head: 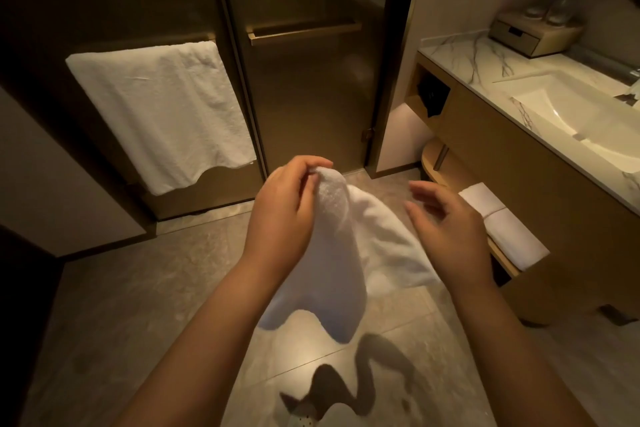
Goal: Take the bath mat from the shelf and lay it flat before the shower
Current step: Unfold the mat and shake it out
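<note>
Holding: my left hand (282, 215) pinches one edge of the white terry bath mat (349, 253) betw thumb and fingertips, at the cloth's top.
Mat: it hangs from that pinch, draped and bunched, not flat; lower edge dangles above the grey stone-look floor tiles (145, 291); its shadow lies on the tiles at 6 o'clock.
Right hand: my right hand (446, 222) is spread, fingers loose and apart, holding nothing; it hovers just beside the mat's right fold at 3 o'clock of the pinch. Touching the cloth or not, I can't tell.
Mat position: centre of view, in front of the dark frosted-glass shower door (304, 90), which stands at 12 o'clock with a brass bar handle (304, 32) across it.
Left panel: white towel (162, 114) hung over a rail at 10 o'clock, lower edge wavy.
Shelf: low wooden shelf (502, 262) under the vanity at 3 o'clock; a folded white towel (502, 222) lies on it.
Vanity: marble-veined countertop (464, 52) w/ a pale rectangular sink basin (581, 121) at 2 o'clock; small wooden drawer box (533, 35) at the counter's far end, items on top too blurred to name.
Arms: both forearms bare, reaching in from 6 o'clock.
</note>
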Tool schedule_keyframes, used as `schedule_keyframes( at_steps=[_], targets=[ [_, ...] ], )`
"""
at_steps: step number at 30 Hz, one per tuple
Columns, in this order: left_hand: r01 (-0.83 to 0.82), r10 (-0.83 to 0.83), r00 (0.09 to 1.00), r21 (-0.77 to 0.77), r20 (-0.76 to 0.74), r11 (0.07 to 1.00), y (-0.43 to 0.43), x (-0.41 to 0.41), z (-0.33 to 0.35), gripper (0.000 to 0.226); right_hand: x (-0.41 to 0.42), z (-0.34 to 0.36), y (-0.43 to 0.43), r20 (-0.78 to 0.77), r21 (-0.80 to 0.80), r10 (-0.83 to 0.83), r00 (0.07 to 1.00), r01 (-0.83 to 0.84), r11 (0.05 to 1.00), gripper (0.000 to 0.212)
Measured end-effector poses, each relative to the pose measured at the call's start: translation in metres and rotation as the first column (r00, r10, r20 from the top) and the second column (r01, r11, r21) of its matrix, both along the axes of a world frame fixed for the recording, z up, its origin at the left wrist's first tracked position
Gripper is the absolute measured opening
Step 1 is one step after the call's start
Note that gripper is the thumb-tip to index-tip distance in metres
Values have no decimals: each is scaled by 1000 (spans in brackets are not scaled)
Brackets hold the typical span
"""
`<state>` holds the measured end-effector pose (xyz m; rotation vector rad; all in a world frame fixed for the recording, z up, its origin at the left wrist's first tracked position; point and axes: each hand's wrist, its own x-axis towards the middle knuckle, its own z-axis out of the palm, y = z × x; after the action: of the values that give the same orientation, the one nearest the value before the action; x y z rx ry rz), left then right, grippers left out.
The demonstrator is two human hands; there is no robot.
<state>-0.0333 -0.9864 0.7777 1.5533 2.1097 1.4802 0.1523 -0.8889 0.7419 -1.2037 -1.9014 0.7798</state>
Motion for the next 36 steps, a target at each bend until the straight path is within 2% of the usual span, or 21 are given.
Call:
schedule_keyframes(
  at_steps=[3,7,16,22,25,27,30,36],
  targets=[
    [107,-113,990,-70,-88,992,0,9,1,23,-15,8,-13,-126,-98,168,978,-181,979,33],
    [131,-141,979,-76,-147,988,-2,16,3,23,-32,7,-26,-175,-82,303,937,-321,944,24],
    [141,-151,969,-62,-194,988,-11,3,4,25,-54,4,-31,-230,-79,348,909,-373,924,7],
    [110,-108,993,-36,42,993,-13,-5,0,26,-55,15,-36,-194,42,299,934,-296,954,5],
    [140,-133,987,-70,89,988,-13,-4,-2,19,-50,23,-37,-199,65,269,942,-261,963,13],
    [146,-141,984,-34,106,989,-12,0,0,15,-45,28,-36,-208,74,253,945,-243,967,14],
    [158,-158,983,12,88,987,-7,9,6,15,-37,37,-34,-190,131,272,943,-250,959,10],
    [187,-186,982,0,15,982,1,21,5,14,-30,52,-26,-170,228,296,940,-255,940,9]
  ],
)
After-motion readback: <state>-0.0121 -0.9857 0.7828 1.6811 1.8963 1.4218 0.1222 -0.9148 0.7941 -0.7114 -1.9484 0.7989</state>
